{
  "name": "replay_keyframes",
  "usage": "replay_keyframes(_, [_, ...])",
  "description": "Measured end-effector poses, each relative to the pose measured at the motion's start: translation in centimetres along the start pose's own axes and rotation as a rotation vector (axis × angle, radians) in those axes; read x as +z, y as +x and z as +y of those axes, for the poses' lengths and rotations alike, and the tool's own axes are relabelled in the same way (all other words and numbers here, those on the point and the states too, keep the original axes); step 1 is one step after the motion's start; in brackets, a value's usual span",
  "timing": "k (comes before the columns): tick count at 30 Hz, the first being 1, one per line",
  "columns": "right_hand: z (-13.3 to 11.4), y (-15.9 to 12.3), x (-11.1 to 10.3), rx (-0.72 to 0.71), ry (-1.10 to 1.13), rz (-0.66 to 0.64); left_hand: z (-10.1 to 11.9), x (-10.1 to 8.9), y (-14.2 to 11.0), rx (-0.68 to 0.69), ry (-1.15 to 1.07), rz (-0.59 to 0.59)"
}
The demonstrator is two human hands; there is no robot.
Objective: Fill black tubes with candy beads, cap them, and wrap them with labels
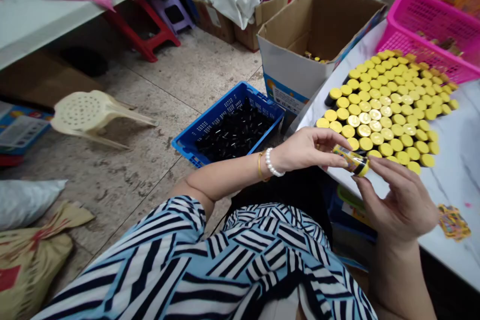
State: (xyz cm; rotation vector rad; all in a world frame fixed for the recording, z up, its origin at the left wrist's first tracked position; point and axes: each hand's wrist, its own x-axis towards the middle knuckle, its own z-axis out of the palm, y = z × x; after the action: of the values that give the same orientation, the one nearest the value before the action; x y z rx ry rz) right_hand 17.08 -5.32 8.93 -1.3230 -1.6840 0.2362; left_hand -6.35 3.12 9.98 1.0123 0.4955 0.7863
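Marbled desk (453, 160) supports capped tubes (375, 126); near its edge, left hand (300, 152) and right hand (403, 205), half-curled, pinch one wrapped tube (349, 159) endwise, seemingly steadying it.

Indoor light is soft and rather dim. Pale glare whitens several yellow caps (375, 115) just beyond the hands. The floor (150, 90) darkens under the tables. Wide-angle stretch and softness mark the outer edges; the label between the fingers is slightly blurred.
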Motion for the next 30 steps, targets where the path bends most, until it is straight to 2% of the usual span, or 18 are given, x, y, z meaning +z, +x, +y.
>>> replay_keyframes(2, [-0.1,0.8,0.0,-0.034,-0.006,0.063,0.8,0.7,1.2,0.077,0.087,-0.019])
replay_keyframes(6, [-0.8,2.0,0.6,0.285,0.286,0.088,1.3,1.5,3.0,0.204,0.370,-0.065])
replay_keyframes(7, [-0.8,2.1,0.6,0.301,0.317,0.093,1.3,1.5,3.3,0.206,0.376,-0.078])
replay_keyframes(8, [-0.7,2.2,0.6,0.267,0.305,0.106,1.2,1.4,3.6,0.186,0.345,-0.089])
replay_keyframes(11, [0.1,2.1,0.2,0.025,0.108,0.155,0.8,1.1,4.1,0.048,0.210,-0.100])
replay_keyframes(13, [0.7,2.0,0.4,-0.013,0.050,0.161,0.5,1.1,4.2,0.012,0.199,-0.079])
replay_keyframes(14, [1.0,1.9,0.6,0.047,0.098,0.155,0.3,1.1,4.3,0.029,0.213,-0.058])
replay_keyframes(16, [1.4,1.8,1.1,0.261,0.299,0.117,0.0,1.2,4.4,0.079,0.247,-0.017])
replay_keyframes(18, [1.7,1.9,1.3,0.451,0.489,0.018,-0.3,1.2,4.6,0.071,0.259,-0.029])
replay_keyframes(20, [1.9,2.0,0.9,0.512,0.579,-0.102,-0.5,1.2,4.7,0.015,0.229,-0.082])
replay_keyframes(23, [2.1,2.4,-0.2,0.425,0.595,-0.160,-0.4,1.3,4.7,-0.077,0.132,-0.129])
replay_keyframes(28, [1.5,2.6,-0.8,0.264,0.582,-0.038,-0.6,1.9,4.1,-0.267,-0.074,-0.234])
replay_keyframes(30, [1.0,2.4,-0.6,0.235,0.554,-0.002,-1.2,2.1,3.9,-0.287,-0.127,-0.197])
